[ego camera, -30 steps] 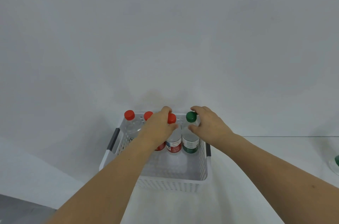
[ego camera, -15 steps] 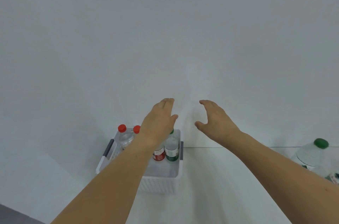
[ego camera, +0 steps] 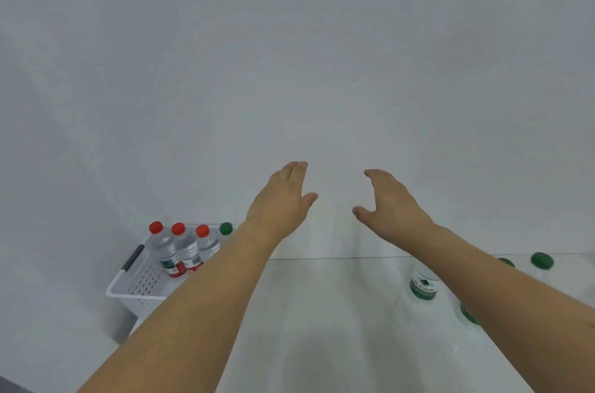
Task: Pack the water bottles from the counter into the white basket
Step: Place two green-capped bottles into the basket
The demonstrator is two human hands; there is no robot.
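While both hands are hanging empty, left hand (ego camera: 280,202) flat, right hand (ego camera: 388,199) loosely cupped, we are noting four bottles standing in the basket (ego camera: 138,291); more bottles (ego camera: 422,285) are waiting on the counter (ego camera: 322,312) (right forearm hiding some). A sweeping reach risks toppling them.

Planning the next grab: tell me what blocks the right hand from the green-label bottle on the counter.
Nothing visible does. The right hand hangs open above the counter; the green-label bottle stands below it, partly hidden by the forearm.
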